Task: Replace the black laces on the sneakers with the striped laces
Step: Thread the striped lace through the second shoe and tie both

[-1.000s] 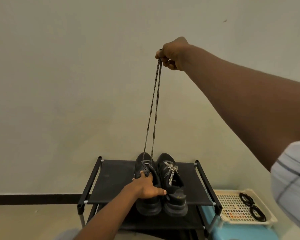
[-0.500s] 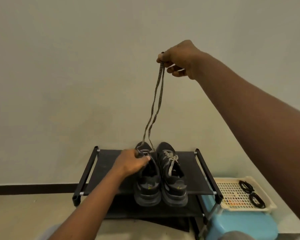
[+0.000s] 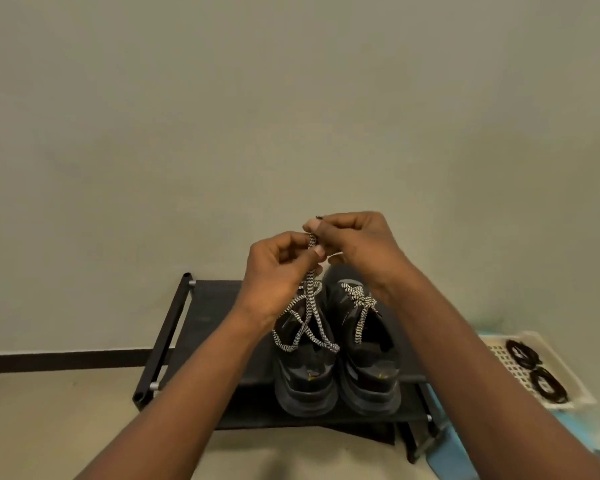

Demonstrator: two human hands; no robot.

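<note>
Two black sneakers stand side by side on a black shoe rack (image 3: 201,317), heels toward me. The right sneaker (image 3: 368,358) carries a tied striped lace (image 3: 361,299). Above the left sneaker (image 3: 305,375), both ends of its striped lace (image 3: 307,317) hang in slack loops over the shoe's opening. My left hand (image 3: 278,271) pinches the lace strands just above the shoe's toe end. My right hand (image 3: 357,247) pinches the same strands right above the left hand, with a black lace tip sticking out over its thumb.
A cream perforated tray (image 3: 499,358) sits at the right on a blue stool (image 3: 447,455) and holds two coiled black laces (image 3: 534,372). A plain wall stands close behind the rack. A dark baseboard runs along the floor at the left.
My right hand came down from high up to just over the shoes, so the taut lace went slack into loops. My left hand left the sneaker and took hold of the lace.
</note>
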